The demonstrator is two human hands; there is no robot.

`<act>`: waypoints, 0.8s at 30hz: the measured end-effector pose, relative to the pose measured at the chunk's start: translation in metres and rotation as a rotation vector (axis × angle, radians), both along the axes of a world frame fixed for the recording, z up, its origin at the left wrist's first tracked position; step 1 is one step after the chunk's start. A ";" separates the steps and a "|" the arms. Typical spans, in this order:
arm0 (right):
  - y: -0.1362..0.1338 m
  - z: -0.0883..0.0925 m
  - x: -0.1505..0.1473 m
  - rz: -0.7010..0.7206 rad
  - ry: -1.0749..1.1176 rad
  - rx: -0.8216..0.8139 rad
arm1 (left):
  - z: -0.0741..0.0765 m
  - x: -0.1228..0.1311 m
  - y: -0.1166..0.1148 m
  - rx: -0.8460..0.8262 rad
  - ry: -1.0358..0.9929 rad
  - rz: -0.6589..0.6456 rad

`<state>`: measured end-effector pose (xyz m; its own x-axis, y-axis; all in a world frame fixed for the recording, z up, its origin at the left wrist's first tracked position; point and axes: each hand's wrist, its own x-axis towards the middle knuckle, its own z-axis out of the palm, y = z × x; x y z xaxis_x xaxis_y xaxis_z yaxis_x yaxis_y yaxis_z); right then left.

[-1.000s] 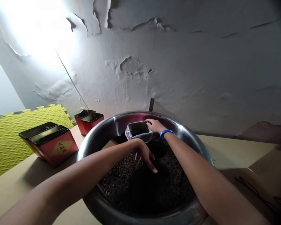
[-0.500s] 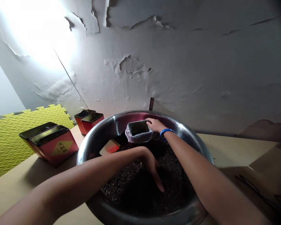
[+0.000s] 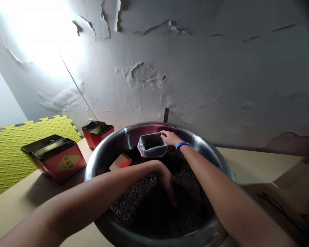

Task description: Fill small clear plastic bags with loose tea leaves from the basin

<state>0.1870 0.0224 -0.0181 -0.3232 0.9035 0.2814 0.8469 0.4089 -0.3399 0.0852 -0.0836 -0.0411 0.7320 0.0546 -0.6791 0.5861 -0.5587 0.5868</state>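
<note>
A wide steel basin (image 3: 98, 161) holds a heap of dark loose tea leaves (image 3: 128, 202). My left hand (image 3: 167, 183) reaches down into the leaves near the middle, one finger stretched out and the others partly hidden in shadow. At the basin's far side stands a small rectangular tin (image 3: 153, 151) wrapped or lined with a clear plastic bag folded over its rim. My right hand (image 3: 171, 138), with a blue band (image 3: 182, 145) at its wrist, grips the tin's right rim. A red and pale lid-like piece (image 3: 121, 161) lies on the leaves to the left.
Two red tins with black rims (image 3: 63, 161) stand on the table (image 3: 10, 209) left of the basin, and two smaller-looking red tins (image 3: 99, 133) farther back. Yellow foam matting (image 3: 36, 140) lies beyond. A cardboard box (image 3: 296, 185) and dark cord (image 3: 275, 206) are at right.
My left hand has shifted slightly left and up within the leaves. My right hand and the bagged tin stay in place.
</note>
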 end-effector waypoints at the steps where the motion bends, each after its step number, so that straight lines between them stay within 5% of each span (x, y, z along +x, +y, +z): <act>1: 0.000 0.000 0.000 0.000 0.000 -0.001 | 0.001 0.000 0.000 0.007 -0.003 0.010; 16: -0.004 0.005 0.000 0.001 0.019 -0.010 | 0.031 -0.008 -0.001 0.359 -0.086 0.170; 24: -0.004 0.005 0.000 0.004 0.041 0.003 | 0.044 -0.021 0.013 0.355 -0.221 0.222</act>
